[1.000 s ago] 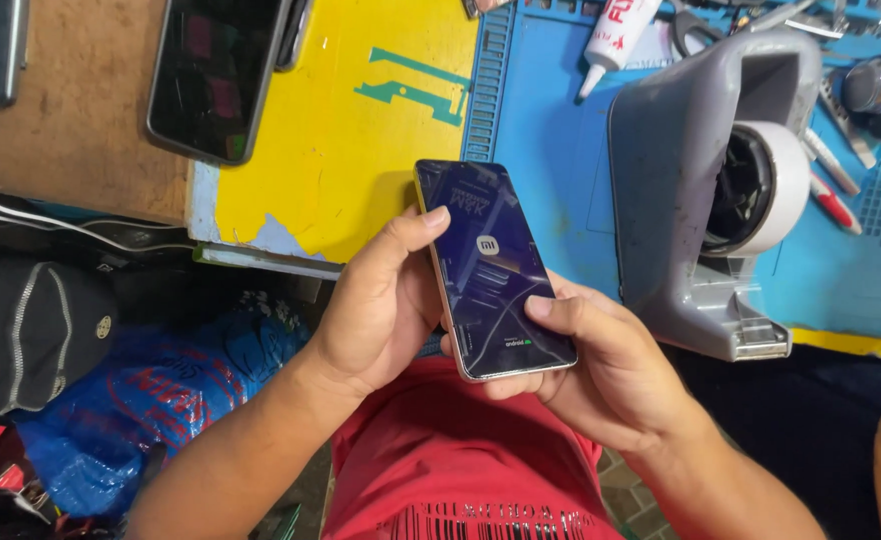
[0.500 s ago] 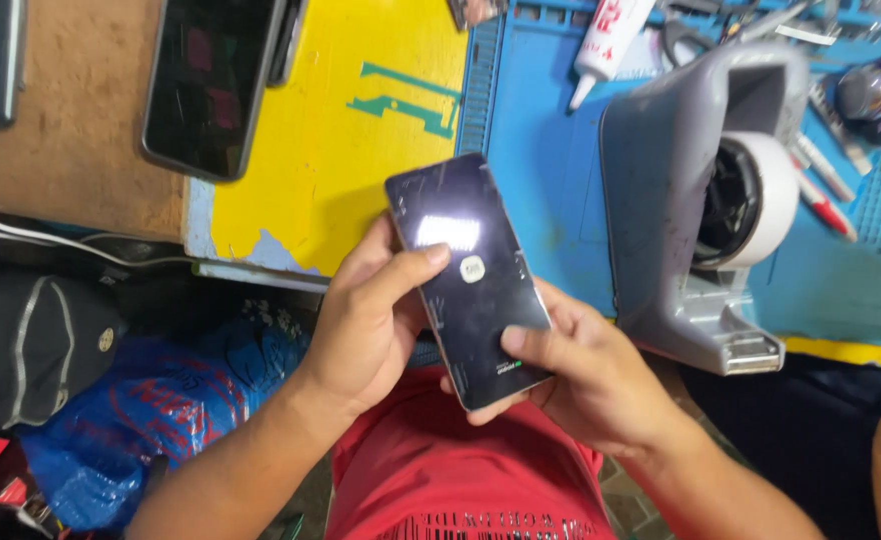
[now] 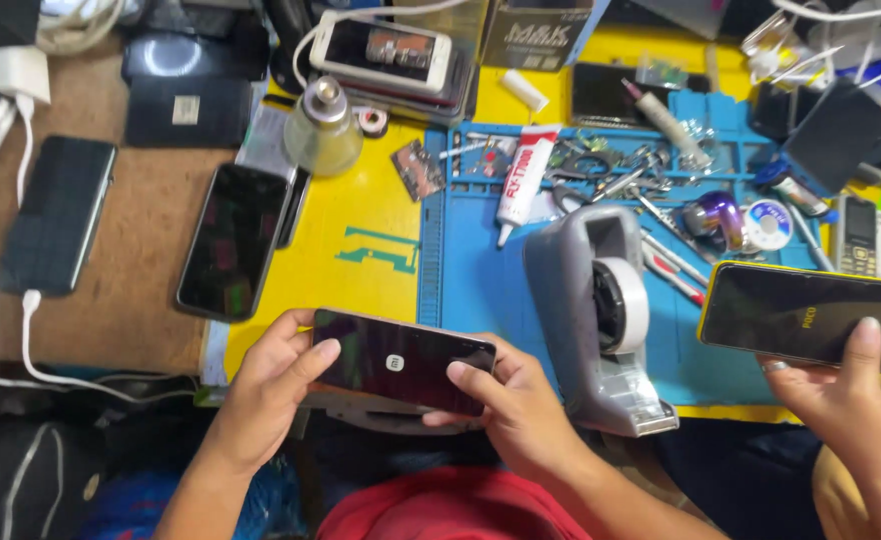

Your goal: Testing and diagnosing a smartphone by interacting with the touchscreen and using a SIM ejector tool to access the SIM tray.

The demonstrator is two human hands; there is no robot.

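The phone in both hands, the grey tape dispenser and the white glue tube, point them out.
dark phone [image 3: 401,362], head view, middle of its screen.
grey tape dispenser [image 3: 576,270], head view, left wall of its body.
white glue tube [image 3: 517,182], head view, middle of the tube.

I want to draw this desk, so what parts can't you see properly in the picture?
Head view only:
- Back of the dark phone: faces down, and the left hand and right hand cover its ends.
- Inside the grey tape dispenser: shadowed by its housing.
- Small tools on the blue mat: too small and heaped.
- Another person's hand with a yellow-edged phone: cut off by the right edge.
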